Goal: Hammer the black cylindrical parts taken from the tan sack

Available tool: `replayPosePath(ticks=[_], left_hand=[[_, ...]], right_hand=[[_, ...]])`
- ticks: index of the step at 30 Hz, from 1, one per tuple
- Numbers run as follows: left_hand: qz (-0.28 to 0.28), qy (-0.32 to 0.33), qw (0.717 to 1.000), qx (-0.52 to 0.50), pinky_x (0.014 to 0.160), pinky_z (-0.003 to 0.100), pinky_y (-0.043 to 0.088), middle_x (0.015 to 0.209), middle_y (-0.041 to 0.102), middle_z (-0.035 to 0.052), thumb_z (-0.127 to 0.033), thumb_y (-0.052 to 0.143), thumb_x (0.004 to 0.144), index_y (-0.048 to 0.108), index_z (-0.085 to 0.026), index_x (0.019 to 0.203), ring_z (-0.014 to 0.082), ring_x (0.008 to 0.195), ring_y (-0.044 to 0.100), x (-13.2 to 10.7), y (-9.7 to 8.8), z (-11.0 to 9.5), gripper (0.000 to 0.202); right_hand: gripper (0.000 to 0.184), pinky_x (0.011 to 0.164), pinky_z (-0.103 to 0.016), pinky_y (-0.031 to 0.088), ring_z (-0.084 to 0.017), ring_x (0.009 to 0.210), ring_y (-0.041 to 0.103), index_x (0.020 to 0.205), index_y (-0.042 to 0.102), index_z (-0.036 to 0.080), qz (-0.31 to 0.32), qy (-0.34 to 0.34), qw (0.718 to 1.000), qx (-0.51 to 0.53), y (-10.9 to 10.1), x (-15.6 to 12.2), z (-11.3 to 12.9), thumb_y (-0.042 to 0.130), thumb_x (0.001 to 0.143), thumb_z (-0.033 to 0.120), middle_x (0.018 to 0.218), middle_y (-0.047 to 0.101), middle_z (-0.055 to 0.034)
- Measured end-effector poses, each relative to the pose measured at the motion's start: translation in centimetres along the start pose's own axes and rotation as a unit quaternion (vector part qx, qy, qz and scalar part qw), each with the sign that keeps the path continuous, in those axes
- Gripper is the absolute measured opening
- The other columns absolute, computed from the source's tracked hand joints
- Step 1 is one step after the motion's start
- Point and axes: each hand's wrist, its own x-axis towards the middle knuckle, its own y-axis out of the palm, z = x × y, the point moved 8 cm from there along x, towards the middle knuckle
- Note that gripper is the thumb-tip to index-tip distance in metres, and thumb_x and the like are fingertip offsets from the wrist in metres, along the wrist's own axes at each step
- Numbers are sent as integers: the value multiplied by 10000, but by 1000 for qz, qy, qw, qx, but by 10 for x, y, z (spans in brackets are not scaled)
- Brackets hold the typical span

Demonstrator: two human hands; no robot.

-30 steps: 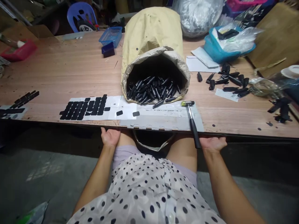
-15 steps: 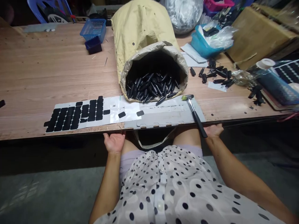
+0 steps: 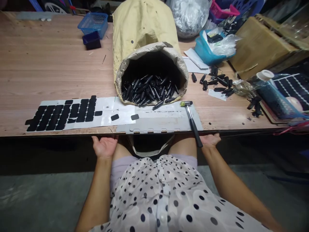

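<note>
My left hand (image 3: 104, 146) is turned palm up at the front edge of the table (image 3: 108, 130). Its thumb points away from the palm, and the other fingertips are hidden under the edge. My right hand (image 3: 210, 140) lies palm up under the same edge, thumb apart, its fingers mostly hidden. Neither palm shows anything in it. Just left of my right hand, a small hammer (image 3: 192, 124) rests on a grey board (image 3: 159, 124), its black handle sticking out past the edge. Behind the board, a yellowish paper sack (image 3: 145, 22) lies open towards me, with many black tapered pieces (image 3: 149, 91) inside.
Black rounded stickers (image 3: 55, 116) on a white sheet lie at the left. Blue baskets (image 3: 93, 24) stand at the back. To the right are loose black pieces (image 3: 222, 80), a turquoise basket (image 3: 207, 53), a cardboard box (image 3: 260, 45) and a clear bottle (image 3: 256, 80).
The whole view has shifted, so the table and its things appear further left. Both hands stay palm up at the table edge, and nothing on the table has visibly moved.
</note>
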Motion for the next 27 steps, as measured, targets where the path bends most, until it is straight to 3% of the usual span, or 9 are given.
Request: replayPosePath(ticks=[5,12,19,23,27], left_hand=[[-60,41,995,66,843,472,560,1159,708,148,-706,168,972,672,-194,1148,287,1126,632,-14,14,-11,740],[-38,70,995,55,946,564,524,1222,690,150,-620,157,1009,650,-216,1212,303,1241,583,-19,29,-11,669],[-44,66,994,72,932,542,529,1246,682,164,-588,134,1020,651,-199,1215,301,1240,584,-18,27,-11,676],[-42,75,992,90,911,519,539,1246,684,167,-591,122,1019,650,-208,1229,291,1226,599,-16,23,-12,686],[-9,80,994,79,961,549,514,1264,683,143,-628,188,1005,642,-251,1256,294,1230,603,-13,24,-11,641]], right_hand=[[464,897,-525,567,-264,1051,667,1021,697,249,48,22,997,-53,-10,6,-10,355,816,486,1008,737,-77],[455,901,-518,563,-265,1009,675,972,690,253,65,37,995,-70,-15,2,-17,366,801,523,939,737,-79],[459,863,-529,565,-272,992,666,950,666,273,73,38,991,-105,-10,9,-19,367,769,569,958,719,-75],[301,856,-538,573,-250,990,671,871,603,267,36,72,992,-101,-31,6,-21,391,795,467,963,698,-78],[168,865,-471,595,-201,912,693,789,542,255,28,103,980,-167,-63,-29,-44,520,790,421,889,682,-38]])
